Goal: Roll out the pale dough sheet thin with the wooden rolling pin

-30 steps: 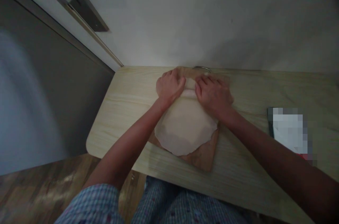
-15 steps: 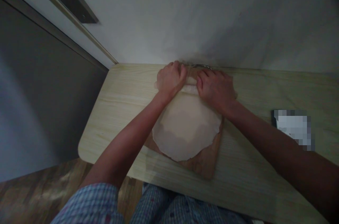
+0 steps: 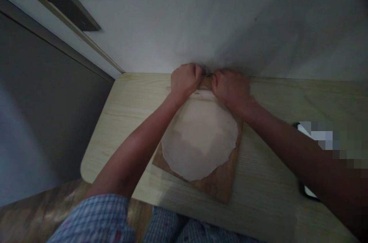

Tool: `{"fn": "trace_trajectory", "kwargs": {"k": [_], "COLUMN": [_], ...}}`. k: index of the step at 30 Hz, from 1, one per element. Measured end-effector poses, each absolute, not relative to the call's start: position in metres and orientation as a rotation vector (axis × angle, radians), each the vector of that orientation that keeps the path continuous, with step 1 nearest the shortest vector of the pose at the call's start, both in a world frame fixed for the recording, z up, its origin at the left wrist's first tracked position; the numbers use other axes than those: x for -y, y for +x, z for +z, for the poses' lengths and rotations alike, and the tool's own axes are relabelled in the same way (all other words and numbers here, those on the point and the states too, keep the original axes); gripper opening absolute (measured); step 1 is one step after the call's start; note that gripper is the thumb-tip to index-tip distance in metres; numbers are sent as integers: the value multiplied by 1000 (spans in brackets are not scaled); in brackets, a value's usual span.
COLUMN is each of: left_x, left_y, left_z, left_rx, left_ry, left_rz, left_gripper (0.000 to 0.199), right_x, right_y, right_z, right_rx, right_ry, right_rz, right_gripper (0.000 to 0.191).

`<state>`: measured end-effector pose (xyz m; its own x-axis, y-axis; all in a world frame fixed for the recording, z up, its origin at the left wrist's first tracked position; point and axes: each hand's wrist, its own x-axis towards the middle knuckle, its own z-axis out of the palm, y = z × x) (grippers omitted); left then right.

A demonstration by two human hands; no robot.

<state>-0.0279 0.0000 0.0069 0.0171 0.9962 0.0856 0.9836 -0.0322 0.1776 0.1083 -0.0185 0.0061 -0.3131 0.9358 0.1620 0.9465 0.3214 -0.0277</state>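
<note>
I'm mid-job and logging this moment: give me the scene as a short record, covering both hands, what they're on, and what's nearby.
Left hand: curled over a pale, smooth rod, likely a rolling pin; fingertips hidden
Right hand: curled over the same rod, right of a small gap
Sheet: thin, pale, roundish dough-like sheet, uneven edge, nearer the body than the hands
Under sheet: brown wooden board, angled
Surface: light wood-grain table
Nearby: black-edged flat object, partly behind the right forearm and pixelated
</note>
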Motion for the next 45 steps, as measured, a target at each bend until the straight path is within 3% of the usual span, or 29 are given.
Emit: {"fn": "trace_trajectory", "kwargs": {"k": [7,15,25,45], "left_x": [3,48,89,24], "left_y": [-26,-23,-10,-7], "left_z": [4,0,-13,-4], "left_rx": [-2215,-2355,-2461,-2313], "left_ry": [2212,2138,2163,2140], "left_rz": [281,333,513,350], "left_gripper": [54,41,42,37], "right_x": [23,59,88,29], "right_y": [105,99,95,87], "right_z": [8,-3,-13,-6], "right_rx": [2336,2209,2105,2159], "right_ry": [-1805,-1825,-1804,-1884], "right_rz": [-60,-92,-118,-58], "right_gripper": [44,41,40,38]}}
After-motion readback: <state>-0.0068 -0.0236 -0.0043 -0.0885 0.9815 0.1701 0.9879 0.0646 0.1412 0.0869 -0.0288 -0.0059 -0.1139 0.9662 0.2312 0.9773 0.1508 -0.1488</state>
